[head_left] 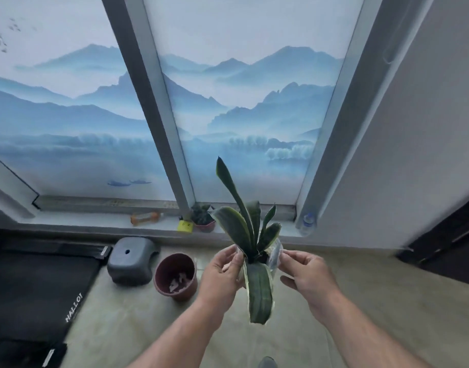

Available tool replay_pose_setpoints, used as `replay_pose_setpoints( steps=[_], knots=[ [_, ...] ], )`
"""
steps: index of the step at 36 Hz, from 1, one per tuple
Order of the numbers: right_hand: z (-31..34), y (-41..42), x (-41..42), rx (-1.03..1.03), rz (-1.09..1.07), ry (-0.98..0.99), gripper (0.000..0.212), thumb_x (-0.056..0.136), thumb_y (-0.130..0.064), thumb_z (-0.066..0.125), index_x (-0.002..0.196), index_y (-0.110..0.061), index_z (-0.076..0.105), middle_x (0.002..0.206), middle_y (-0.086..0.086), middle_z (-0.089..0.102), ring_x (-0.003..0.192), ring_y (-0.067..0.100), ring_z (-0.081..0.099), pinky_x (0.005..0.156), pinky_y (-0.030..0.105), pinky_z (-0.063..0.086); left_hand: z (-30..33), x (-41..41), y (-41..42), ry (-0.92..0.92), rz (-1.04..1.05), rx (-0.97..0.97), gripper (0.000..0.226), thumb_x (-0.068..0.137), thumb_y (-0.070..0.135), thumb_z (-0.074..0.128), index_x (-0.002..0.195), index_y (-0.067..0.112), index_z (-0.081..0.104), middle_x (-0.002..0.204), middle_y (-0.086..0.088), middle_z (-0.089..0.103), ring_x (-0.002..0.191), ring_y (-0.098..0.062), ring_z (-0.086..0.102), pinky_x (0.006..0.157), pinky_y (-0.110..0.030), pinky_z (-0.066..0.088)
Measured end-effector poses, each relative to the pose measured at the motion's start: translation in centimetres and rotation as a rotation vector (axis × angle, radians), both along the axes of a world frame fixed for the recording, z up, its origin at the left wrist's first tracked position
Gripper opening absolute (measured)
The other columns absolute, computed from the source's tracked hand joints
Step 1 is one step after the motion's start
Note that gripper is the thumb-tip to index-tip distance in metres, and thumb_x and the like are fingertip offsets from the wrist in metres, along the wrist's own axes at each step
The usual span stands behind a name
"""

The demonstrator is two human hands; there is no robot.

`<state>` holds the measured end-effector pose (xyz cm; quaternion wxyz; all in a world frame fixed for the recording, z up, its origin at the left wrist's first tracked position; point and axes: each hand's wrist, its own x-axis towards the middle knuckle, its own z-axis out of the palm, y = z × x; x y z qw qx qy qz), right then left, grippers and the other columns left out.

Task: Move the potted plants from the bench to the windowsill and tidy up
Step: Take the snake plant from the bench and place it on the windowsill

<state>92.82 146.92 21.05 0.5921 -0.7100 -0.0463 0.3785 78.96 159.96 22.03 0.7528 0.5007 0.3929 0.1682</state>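
I hold a snake plant point(258, 285) with long green, yellow-edged leaves in a clear plastic pot point(274, 254) above the floor, in front of the windowsill point(95, 221). My left hand point(224, 272) grips the pot's left rim. My right hand point(305, 274) pinches its right rim between thumb and fingers. A small potted plant point(203, 220) in a reddish pot stands on the sill near the window's middle post. The pot's lower part is hidden behind one drooping leaf.
A small grey stool point(131, 261) and an empty brown pot point(176, 276) with scraps inside stand on the floor below the sill. On the sill lie an orange dumbbell point(144, 217), a yellow object point(185, 226) and a water bottle point(307, 224). A black mat point(34, 296) lies left.
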Motion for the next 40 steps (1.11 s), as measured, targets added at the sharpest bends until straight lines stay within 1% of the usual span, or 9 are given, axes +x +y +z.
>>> replay_pose_setpoints(
  steps=[5, 11, 17, 19, 21, 25, 31, 36, 40],
  knots=[
    [-1.3, 4.4, 5.1, -0.012, -0.015, 0.019, 0.014, 0.094, -0.021, 0.072, 0.102, -0.013, 0.079, 0.103, 0.006, 0.080, 0.104, 0.022, 0.073, 0.083, 0.038, 0.059, -1.7, 5.2, 4.4, 0.022, -0.003, -0.001, 0.026, 0.099, 0.018, 0.061, 0.124, 0.015, 0.066, 0.116, -0.006, 0.071, 0.080, 0.005, 0.073, 0.058, -0.013, 0.054],
    [-3.6, 10.5, 10.5, -0.061, -0.027, 0.044, 0.013, 0.095, -0.018, 0.070, 0.101, -0.012, 0.079, 0.104, 0.010, 0.080, 0.101, 0.023, 0.072, 0.095, 0.047, 0.059, -4.5, 10.8, 10.4, 0.048, 0.002, -0.049, 0.017, 0.100, 0.014, 0.060, 0.113, 0.020, 0.067, 0.104, 0.006, 0.075, 0.079, 0.003, 0.074, 0.058, -0.015, 0.055],
    [-6.8, 17.4, 15.1, -0.109, -0.068, 0.058, 0.016, 0.097, -0.015, 0.068, 0.107, -0.010, 0.078, 0.108, 0.010, 0.079, 0.111, 0.026, 0.070, 0.096, 0.045, 0.058, -9.0, 15.8, 17.9, 0.091, -0.040, -0.093, 0.024, 0.099, 0.019, 0.062, 0.122, 0.021, 0.066, 0.112, 0.006, 0.074, 0.088, 0.003, 0.073, 0.061, -0.015, 0.056],
    [-8.5, 19.8, 16.5, -0.132, -0.087, 0.064, 0.017, 0.097, -0.014, 0.067, 0.110, -0.009, 0.077, 0.110, 0.010, 0.078, 0.113, 0.027, 0.069, 0.098, 0.046, 0.057, -11.2, 17.4, 20.5, 0.113, -0.072, -0.096, 0.024, 0.099, 0.022, 0.062, 0.123, 0.024, 0.066, 0.109, 0.012, 0.076, 0.092, 0.003, 0.072, 0.065, -0.020, 0.058],
    [-9.9, 21.5, 17.6, -0.138, -0.102, 0.078, 0.018, 0.097, -0.012, 0.067, 0.111, -0.008, 0.077, 0.111, 0.010, 0.078, 0.114, 0.028, 0.069, 0.098, 0.046, 0.057, -12.6, 18.7, 22.3, 0.138, -0.078, -0.100, 0.024, 0.099, 0.023, 0.061, 0.123, 0.027, 0.066, 0.107, 0.016, 0.076, 0.100, -0.003, 0.071, 0.082, -0.034, 0.062],
    [-15.0, 26.1, 21.0, -0.146, -0.103, 0.106, 0.015, 0.097, -0.012, 0.067, 0.106, -0.010, 0.079, 0.106, 0.006, 0.080, 0.110, 0.025, 0.071, 0.094, 0.042, 0.059, -17.8, 22.1, 26.7, 0.186, -0.054, -0.130, 0.027, 0.099, 0.023, 0.061, 0.126, 0.028, 0.064, 0.117, 0.013, 0.074, 0.116, -0.011, 0.065, 0.101, -0.047, 0.054],
    [-25.5, 31.5, 26.4, -0.171, -0.027, 0.102, 0.017, 0.096, -0.015, 0.068, 0.109, -0.013, 0.079, 0.106, 0.002, 0.080, 0.106, 0.019, 0.072, 0.094, 0.037, 0.059, -27.9, 26.8, 31.7, 0.197, -0.024, -0.151, 0.029, 0.100, 0.018, 0.059, 0.128, 0.028, 0.061, 0.124, 0.014, 0.069, 0.115, -0.007, 0.064, 0.103, -0.045, 0.052],
    [-35.6, 35.3, 29.6, -0.166, 0.019, 0.140, 0.016, 0.096, -0.013, 0.067, 0.096, -0.018, 0.082, 0.097, -0.001, 0.082, 0.098, 0.015, 0.076, 0.076, 0.021, 0.060, -37.9, 29.8, 35.0, 0.226, 0.008, -0.127, 0.029, 0.102, 0.014, 0.055, 0.129, 0.022, 0.063, 0.115, 0.013, 0.074, 0.109, -0.010, 0.068, 0.096, -0.036, 0.056],
    [-41.9, 37.1, 31.4, -0.174, 0.064, 0.113, 0.018, 0.096, -0.015, 0.067, 0.097, -0.022, 0.084, 0.100, -0.003, 0.082, 0.102, 0.015, 0.074, 0.094, 0.037, 0.057, -44.8, 31.5, 36.6, 0.254, 0.026, -0.110, 0.031, 0.102, 0.012, 0.054, 0.131, 0.021, 0.063, 0.120, 0.009, 0.074, 0.108, -0.010, 0.070, 0.096, -0.034, 0.056]
  ],
)
